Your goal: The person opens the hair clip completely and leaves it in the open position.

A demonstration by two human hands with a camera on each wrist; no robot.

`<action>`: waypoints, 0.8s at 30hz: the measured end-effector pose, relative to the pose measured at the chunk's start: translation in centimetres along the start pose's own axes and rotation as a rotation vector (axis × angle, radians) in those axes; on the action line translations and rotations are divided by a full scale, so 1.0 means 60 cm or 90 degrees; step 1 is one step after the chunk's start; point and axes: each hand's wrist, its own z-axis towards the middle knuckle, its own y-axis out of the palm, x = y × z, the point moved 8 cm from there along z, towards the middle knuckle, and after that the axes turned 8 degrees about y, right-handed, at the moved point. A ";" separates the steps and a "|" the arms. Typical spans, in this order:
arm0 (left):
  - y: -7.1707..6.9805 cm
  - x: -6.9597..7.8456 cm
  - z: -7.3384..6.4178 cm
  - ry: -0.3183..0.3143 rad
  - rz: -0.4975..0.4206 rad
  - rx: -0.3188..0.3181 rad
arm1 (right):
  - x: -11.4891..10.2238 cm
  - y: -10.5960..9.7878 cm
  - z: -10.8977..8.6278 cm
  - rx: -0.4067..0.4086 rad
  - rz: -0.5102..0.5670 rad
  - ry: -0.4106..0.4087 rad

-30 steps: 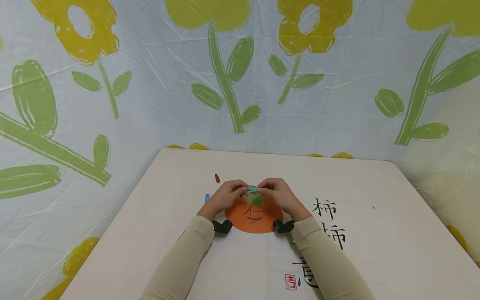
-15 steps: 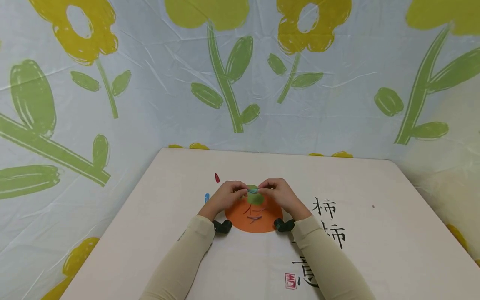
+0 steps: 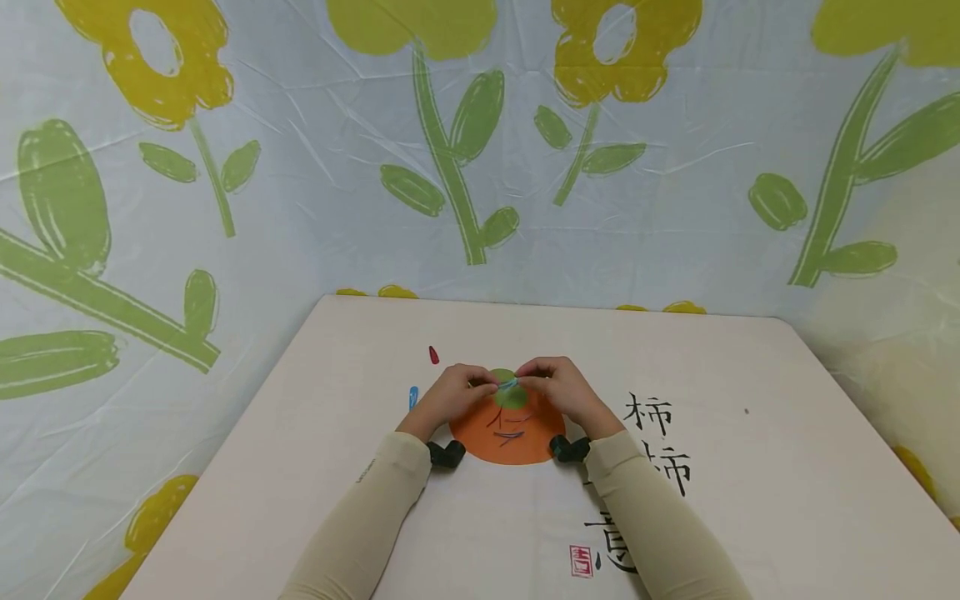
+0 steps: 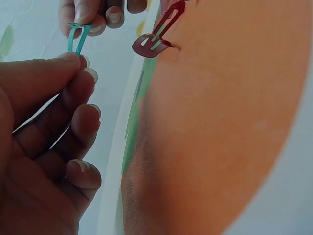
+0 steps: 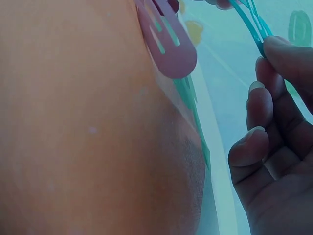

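Observation:
Between both hands is a teal snap hair clip [image 3: 507,384], held above the green top of an orange persimmon picture [image 3: 513,450]. My left hand [image 3: 456,398] pinches one end of it between thumb and forefinger. The other end is pinched by my right hand [image 3: 561,392]. In the left wrist view, the clip's two thin arms [image 4: 84,38] stretch between the fingertips of both hands. A dark red snap clip [image 4: 151,46] shows by the picture's green edge there. In the right wrist view a mauve-looking clip [image 5: 171,51] shows near that edge.
A small red clip [image 3: 433,355] and a blue clip [image 3: 413,397] lie on the pale tabletop [image 3: 360,333] left of the hands. Black brush characters [image 3: 649,415] and a red seal mark [image 3: 581,562] are on the right. A flower-patterned curtain [image 3: 300,167] stands behind.
Both hands keep hold of the teal clip. It has tilted, its left end dropping slightly as the left fingers shift a little down.

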 end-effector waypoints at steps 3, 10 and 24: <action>0.002 0.001 0.000 -0.001 0.005 -0.005 | 0.002 0.000 0.000 0.003 -0.020 0.004; 0.006 0.001 -0.002 -0.014 0.026 -0.015 | 0.005 0.000 0.000 0.006 -0.050 0.010; 0.010 0.004 -0.004 -0.034 0.051 -0.048 | 0.008 0.003 0.002 -0.003 -0.089 0.004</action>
